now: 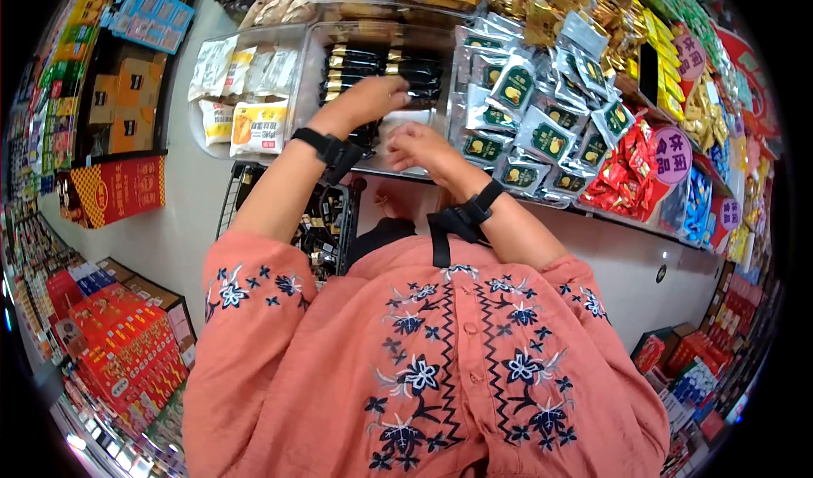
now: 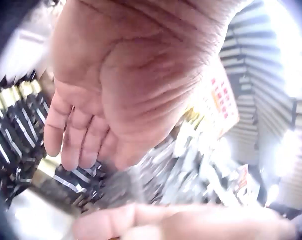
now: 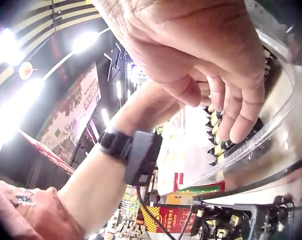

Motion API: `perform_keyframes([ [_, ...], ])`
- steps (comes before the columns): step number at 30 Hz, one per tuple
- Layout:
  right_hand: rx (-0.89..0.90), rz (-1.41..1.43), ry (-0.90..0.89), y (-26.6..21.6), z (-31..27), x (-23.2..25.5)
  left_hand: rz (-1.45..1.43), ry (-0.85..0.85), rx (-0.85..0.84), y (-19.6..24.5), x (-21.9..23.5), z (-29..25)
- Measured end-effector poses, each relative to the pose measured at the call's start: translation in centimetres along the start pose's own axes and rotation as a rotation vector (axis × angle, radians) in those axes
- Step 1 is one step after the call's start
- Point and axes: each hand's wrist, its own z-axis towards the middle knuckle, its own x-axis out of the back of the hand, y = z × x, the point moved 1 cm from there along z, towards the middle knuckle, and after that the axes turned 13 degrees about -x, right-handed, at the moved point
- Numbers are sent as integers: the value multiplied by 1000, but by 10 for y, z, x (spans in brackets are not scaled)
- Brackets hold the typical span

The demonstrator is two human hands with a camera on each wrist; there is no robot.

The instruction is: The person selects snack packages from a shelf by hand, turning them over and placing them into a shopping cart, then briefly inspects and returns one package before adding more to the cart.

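A clear plastic bin [image 1: 312, 42] holds black snack packets [image 1: 415, 70] with gold ends, lined up in two rows. Across those rows reaches my left hand [image 1: 368, 104], its fingers extended over the packets. In the left wrist view its palm [image 2: 136, 75] shows bare, with nothing in it. My right hand [image 1: 423, 149] is at the bin's near edge, just below the left one. Its fingers [image 3: 243, 107] bend loosely in the right wrist view, and no item shows in them. A white patch of bin floor [image 1: 406, 118] shows between the hands.
A cart [image 1: 233, 203] containing black packets stands below the bin's front. White cake packs [image 1: 258, 127] fill the bin to the left; silver-and-green packets [image 1: 542, 135] heap up to the right. Red packets [image 1: 618, 173] lie farther right, and stacked red boxes [image 1: 127, 334] stand lower left.
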Motion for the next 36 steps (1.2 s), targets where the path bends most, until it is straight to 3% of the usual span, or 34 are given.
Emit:
perform_keyframes([
  [2,28,-14,-29,-12,-5,-3,-152,273,-42,23,34,-32],
  [5,68,-68,-77,-34,-13,-7,-409,561,145,72,84,-107],
  [7,86,-81,-83,-48,-22,-15,-485,817,224,70,92,-161],
  [11,75,-144,-79,-57,-18,-25,-462,1235,442,31,52,-272],
  [14,51,-209,-72,-53,-15,-38,-470,1408,701,4,-2,-343],
  [17,-10,-252,-124,-43,1,-47,-603,1522,815,-30,-72,-397],
  [20,-59,-300,-135,-44,-4,-72,-626,1504,988,-49,-129,-419],
  [22,-60,-365,-146,-45,-2,-83,-440,1349,1113,-56,-153,-423],
  [23,-74,-393,-145,-45,0,-87,-298,1345,1090,-79,-180,-431],
  [26,-92,-425,-132,-46,3,-97,-204,1385,1076,-86,-190,-427],
  [29,-84,-444,-127,-44,4,-101,126,1168,1160,-82,-170,-421],
  [32,-83,-450,-117,-43,2,-101,231,1097,1138,-109,-169,-425],
  [36,-85,-445,-92,-41,-1,-100,216,909,1242,-127,-158,-423],
])
